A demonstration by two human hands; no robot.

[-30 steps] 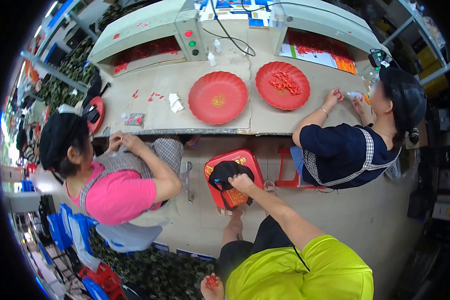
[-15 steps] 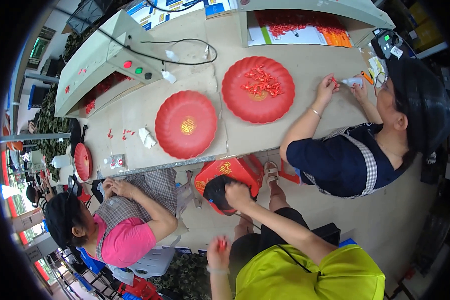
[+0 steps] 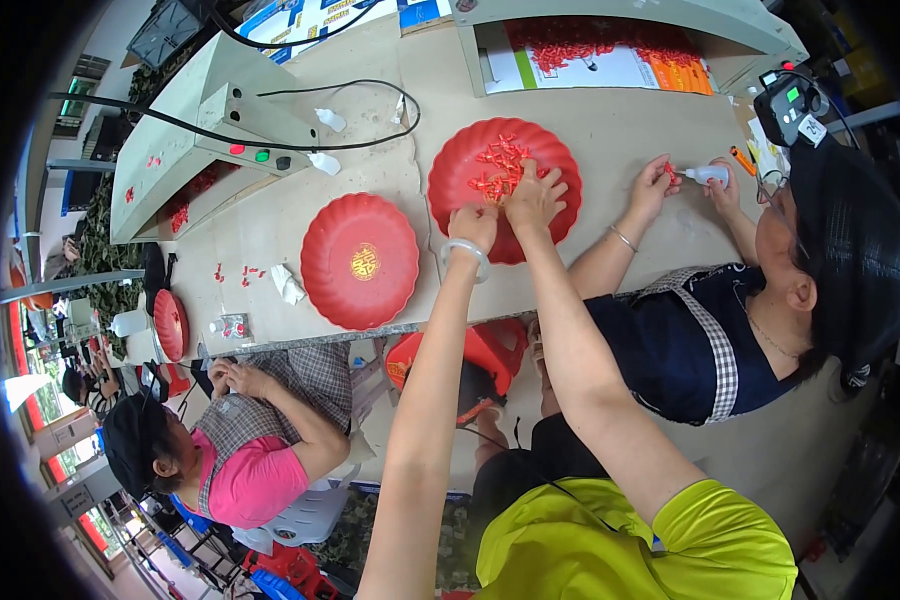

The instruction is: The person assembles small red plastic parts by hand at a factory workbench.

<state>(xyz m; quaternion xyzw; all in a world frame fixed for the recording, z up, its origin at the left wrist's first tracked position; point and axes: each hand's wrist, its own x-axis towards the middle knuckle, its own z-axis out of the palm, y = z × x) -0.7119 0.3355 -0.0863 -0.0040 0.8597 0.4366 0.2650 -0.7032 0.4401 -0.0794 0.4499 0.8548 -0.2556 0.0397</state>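
The right hand (image 3: 536,204) is spread wide at the small red pieces (image 3: 498,163), heaped in a scalloped plate (image 3: 452,170) near the desk's (image 3: 625,135) front edge. The left hand (image 3: 474,226) is bunched at the near rim, contents undeterminable. Light fingertip contact inside the rim should limit scattering.

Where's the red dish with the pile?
Head view, upper centre: the dish sits on the table, right of another red dish, under the left hand and right hand.

Red pieces (image 3: 502,158) partly behind right grip (image 3: 534,203)
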